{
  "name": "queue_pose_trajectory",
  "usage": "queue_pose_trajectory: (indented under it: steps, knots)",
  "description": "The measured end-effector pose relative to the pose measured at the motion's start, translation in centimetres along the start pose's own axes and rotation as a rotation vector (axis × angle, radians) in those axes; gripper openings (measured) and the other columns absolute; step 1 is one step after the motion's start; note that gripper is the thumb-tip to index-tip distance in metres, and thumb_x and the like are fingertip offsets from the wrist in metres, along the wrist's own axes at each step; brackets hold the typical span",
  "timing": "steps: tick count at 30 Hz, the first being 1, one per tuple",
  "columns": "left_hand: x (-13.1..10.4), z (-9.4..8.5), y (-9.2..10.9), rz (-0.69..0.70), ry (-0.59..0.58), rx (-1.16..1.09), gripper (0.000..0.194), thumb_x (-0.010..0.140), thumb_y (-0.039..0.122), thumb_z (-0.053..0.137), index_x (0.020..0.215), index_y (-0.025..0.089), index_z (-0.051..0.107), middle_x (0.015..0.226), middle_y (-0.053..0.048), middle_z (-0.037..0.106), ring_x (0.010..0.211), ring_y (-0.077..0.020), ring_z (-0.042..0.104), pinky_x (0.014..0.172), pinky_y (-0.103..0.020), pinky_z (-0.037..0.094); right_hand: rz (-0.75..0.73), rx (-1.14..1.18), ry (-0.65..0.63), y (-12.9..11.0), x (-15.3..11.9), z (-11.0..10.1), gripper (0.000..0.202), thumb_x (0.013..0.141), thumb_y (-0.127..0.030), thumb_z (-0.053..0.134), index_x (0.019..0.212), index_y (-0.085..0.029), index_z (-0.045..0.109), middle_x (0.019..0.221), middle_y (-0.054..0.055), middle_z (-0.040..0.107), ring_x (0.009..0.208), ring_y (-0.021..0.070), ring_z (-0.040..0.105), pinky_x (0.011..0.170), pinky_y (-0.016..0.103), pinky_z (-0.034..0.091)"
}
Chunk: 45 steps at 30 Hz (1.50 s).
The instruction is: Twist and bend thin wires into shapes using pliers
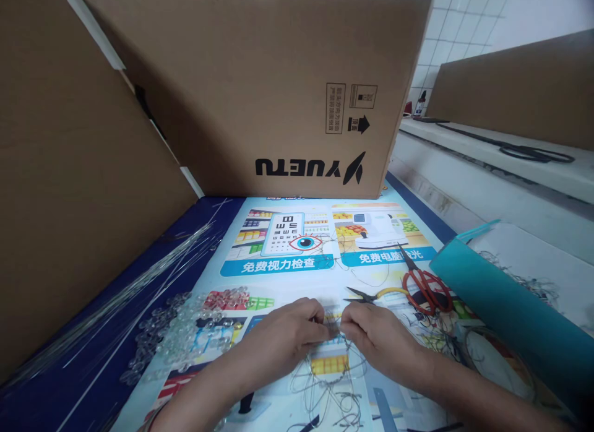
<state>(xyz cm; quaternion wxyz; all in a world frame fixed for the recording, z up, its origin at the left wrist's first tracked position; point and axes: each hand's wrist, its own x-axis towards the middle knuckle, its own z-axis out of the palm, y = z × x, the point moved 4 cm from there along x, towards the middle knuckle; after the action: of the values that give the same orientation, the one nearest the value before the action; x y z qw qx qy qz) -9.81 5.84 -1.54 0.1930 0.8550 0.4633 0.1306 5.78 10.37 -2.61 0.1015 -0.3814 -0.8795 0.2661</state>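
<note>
My left hand (pixel 301 325) is closed in a pinch low in the middle of the view. Facing it across a small gap, my right hand (pixel 380 334) is pinched shut too. Fine thin wire (pixel 335 382) runs from between the fingertips of both hands and lies in tangled loops below them; the exact grip is hidden by the fingers. Pliers (pixel 366 294) with yellow handles lie just beyond my right hand. Red-handled scissors (pixel 429 291) rest to their right. Clear beads (pixel 180 333) lie in a loose pile left of my left forearm.
Straight wires (pixel 139 296) lie along the left on blue cloth. Cardboard (pixel 260 91) stands behind and at left. A teal-sided box (pixel 515 314) holding wire bits sits at right, beside a round clear container (pixel 496 364). Black scissors (pixel 533 152) lie on a ledge. A printed sheet (pixel 288 283) covers the table.
</note>
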Motion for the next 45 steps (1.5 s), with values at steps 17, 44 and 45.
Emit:
queue_pose_trajectory:
  steps: [17,44,45]
  knots:
    - [-0.1,-0.2,0.5,0.114,-0.021,0.069,0.019,0.089,0.014,0.048,0.096,0.022,0.064,0.093,-0.003,0.062,0.085,-0.0170,0.056,0.073,-0.027,0.042,-0.052,-0.086,-0.007,0.1,-0.2,-0.3,0.015,0.089,-0.027,0.043,0.082,-0.020,0.053,0.078,0.002,0.060,0.073,0.0146,0.054,0.063,0.022,0.034]
    - [-0.1,-0.4,0.8,0.033,-0.041,0.222,0.016,0.090,0.024,0.045,0.089,0.025,0.061,0.091,-0.002,0.054,0.072,-0.0139,0.052,0.058,-0.024,0.036,-0.040,-0.131,-0.035,-0.1,-0.3,-0.4,0.017,0.091,-0.026,0.039,0.084,-0.018,0.053,0.080,0.003,0.060,0.074,0.0154,0.054,0.063,0.023,0.033]
    - [-0.1,-0.3,0.8,0.026,-0.040,0.222,0.015,0.090,0.024,0.045,0.088,0.025,0.060,0.092,-0.002,0.053,0.070,-0.0130,0.052,0.057,-0.024,0.035,-0.040,-0.130,-0.038,-0.1,-0.3,-0.4,0.017,0.091,-0.026,0.039,0.084,-0.018,0.053,0.080,0.003,0.060,0.075,0.0153,0.054,0.063,0.023,0.033]
